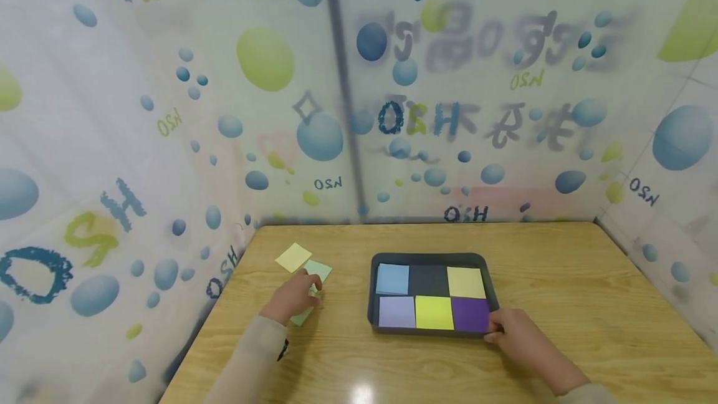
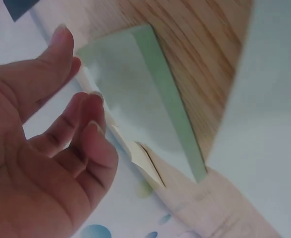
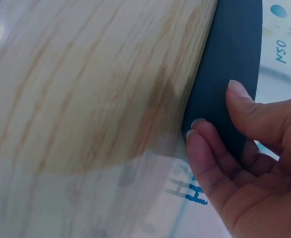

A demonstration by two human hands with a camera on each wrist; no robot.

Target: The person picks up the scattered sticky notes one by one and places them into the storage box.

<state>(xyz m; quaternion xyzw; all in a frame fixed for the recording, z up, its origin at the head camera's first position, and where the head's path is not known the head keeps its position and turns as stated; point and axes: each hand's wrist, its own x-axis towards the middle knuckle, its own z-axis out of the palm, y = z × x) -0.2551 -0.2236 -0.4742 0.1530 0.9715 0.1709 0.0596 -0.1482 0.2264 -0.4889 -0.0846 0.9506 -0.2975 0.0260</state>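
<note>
My left hand [image 1: 294,297] is over green paper squares at the left of the table, its fingers loosely bent. One green square [image 1: 318,270] shows beyond the fingers, and another green square [image 1: 301,316] lies partly hidden below the hand. In the left wrist view, the thumb and fingertips stand apart beside a pale green square [image 2: 130,94]. With thumb and fingers, my right hand [image 1: 518,336] grips the near right corner of a dark tray [image 1: 429,259]. Light blue [image 1: 392,279], cream [image 1: 466,283], lilac [image 1: 397,312], yellow [image 1: 434,313] and purple [image 1: 470,315] squares lie inside; the back middle spot shows dark tray bottom.
A pale yellow square [image 1: 293,257] lies beyond the green ones, near the left edge of the wooden table [image 1: 348,360]. Printed curtains [image 1: 280,142] with blue and green drops surround the table at the back and sides.
</note>
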